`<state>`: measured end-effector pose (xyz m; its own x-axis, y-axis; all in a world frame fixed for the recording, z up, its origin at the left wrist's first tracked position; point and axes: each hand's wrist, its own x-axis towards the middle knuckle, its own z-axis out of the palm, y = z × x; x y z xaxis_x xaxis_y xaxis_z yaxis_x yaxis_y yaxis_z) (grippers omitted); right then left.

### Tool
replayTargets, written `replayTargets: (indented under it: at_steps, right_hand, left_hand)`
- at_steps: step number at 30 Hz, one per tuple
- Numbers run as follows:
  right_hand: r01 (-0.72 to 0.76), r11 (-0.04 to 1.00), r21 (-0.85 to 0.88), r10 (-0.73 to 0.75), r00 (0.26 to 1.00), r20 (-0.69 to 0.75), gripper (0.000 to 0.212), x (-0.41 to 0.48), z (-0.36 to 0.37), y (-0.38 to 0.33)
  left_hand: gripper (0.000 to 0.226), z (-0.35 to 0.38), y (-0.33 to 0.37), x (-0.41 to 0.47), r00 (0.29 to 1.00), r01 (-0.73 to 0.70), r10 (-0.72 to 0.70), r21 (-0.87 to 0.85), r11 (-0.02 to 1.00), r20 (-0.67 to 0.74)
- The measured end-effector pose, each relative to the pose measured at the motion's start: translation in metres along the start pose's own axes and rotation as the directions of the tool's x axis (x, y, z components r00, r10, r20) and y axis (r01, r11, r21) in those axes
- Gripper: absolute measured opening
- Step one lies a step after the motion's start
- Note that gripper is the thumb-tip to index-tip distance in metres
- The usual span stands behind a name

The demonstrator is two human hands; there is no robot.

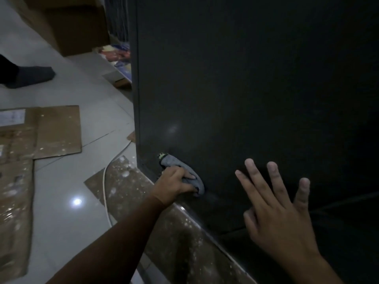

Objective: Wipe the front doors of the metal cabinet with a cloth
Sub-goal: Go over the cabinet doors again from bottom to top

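Metal cabinet (246, 89), dark grey and dimly lit, fills the right and centre of the view, seen from above at a slant. Its front door (205, 119) is a plain, flat panel with a faint sheen low down. A grey cloth (176, 162) with a small green mark at one end is pressed against the lower left corner of that door, just above the floor. The left hand (174, 182) grips the cloth, fingers clenched round the bunched fabric, with the bare forearm reaching in from the bottom left.

The right hand (281, 222) is held up in front of the door further right, back of the hand towards the camera, fingers released, straight and spread apart, grasping nothing. Whether its fingertips touch the metal cannot be made out.

A pale tiled floor (86, 85) lies to the left, showing a bright round reflection of a light. Flattened cardboard sheets (57, 132) speckled with white spots lie on it, one running under the cabinet's edge. A white cable (105, 191) curves across the tiles beside the cabinet. A foot in a dark sock (30, 75) stands at the far left, and a brown cardboard box (78, 23) sits at the top left, well apart from the hands.
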<state>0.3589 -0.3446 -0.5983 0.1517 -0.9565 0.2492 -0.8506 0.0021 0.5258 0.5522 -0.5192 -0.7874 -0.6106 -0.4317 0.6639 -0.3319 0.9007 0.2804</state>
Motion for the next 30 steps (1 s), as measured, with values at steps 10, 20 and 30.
replayTargets:
  at_steps: [10, 20, 30]
  right_hand:
    - [-0.018, 0.998, -0.065, 0.012, 0.995, -0.096, 0.077, -0.001, 0.022, -0.004]
    - [0.007, 0.997, -0.075, -0.012, 0.998, -0.070, 0.073, 0.001, 0.025, -0.001]
    - [0.012, 0.998, -0.054, -0.013, 1.000, -0.024, 0.076, 0.003, 0.009, -0.001]
  left_hand:
    - [0.029, -0.003, -0.059, -0.007, 0.417, 0.652, -0.899, -0.644, 0.401, -0.137]
    - [0.039, 0.013, -0.040, 0.017, -0.044, 0.518, -0.998, -0.853, -0.062, 0.045]
    - [0.034, 0.030, 0.089, 0.053, 0.228, 0.660, -0.949, -0.682, 0.315, -0.218]
